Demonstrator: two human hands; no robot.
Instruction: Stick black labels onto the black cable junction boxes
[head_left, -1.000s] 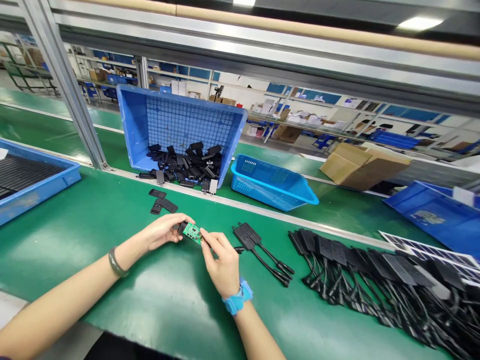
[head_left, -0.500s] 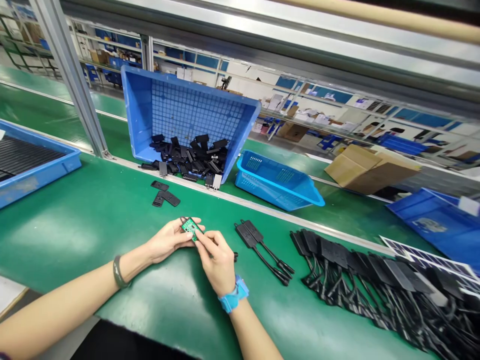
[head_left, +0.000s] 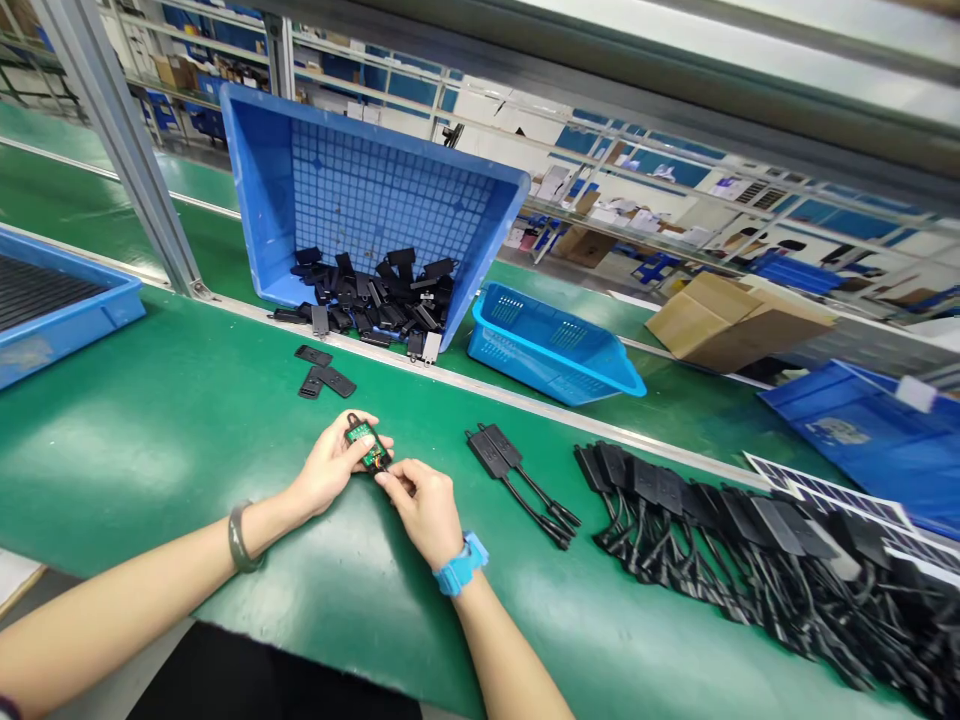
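My left hand holds a green circuit board seated in a small black plastic case, its thumb lying across the board. At the case's lower end my right hand has thumb and forefinger pinched together; whatever is between them is too small to make out, perhaps a wire or cable end. Beyond the hands lie several loose black covers on the green bench. To the right rest two black cased units with short cables.
A tipped blue crate holds many black case parts at the back. Beside it stands a light blue basket. Many cabled black units are piled at the right. A blue tray sits at the left, near a metal post.
The right fingers have moved off the board's face down to the case's lower end. The left thumb now lies across the board. The whole view has shifted slightly.
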